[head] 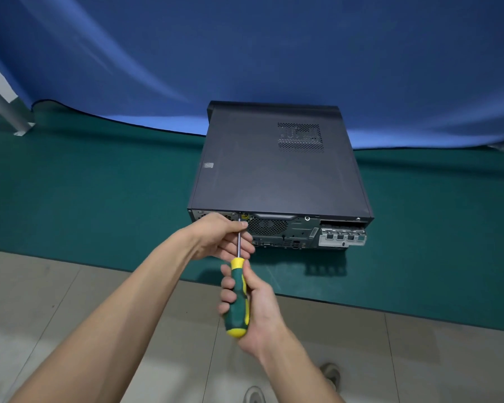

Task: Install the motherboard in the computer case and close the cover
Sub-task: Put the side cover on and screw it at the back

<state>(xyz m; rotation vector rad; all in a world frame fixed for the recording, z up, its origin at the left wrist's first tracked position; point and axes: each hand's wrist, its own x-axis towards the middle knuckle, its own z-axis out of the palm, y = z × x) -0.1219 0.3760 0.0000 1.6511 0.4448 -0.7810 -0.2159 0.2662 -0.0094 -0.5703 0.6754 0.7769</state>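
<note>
With the computer case [277, 167] lying flat on the green mat [93, 199], cover on, long axis near-to-far, rear panel facing near, right hand [252, 303] grips the screwdriver [237, 298] handle, tip pointing far into the panel's top-left edge, left hand [224, 237] pinching the shaft.

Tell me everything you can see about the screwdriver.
The screwdriver has a green handle with yellow collar and butt, apparently plastic or rubber, and a slim bright metal shaft. The right hand grips the handle; the left hand steadies the shaft with its fingertips. It points away from the person, tip at the computer case's rear top edge.
</note>
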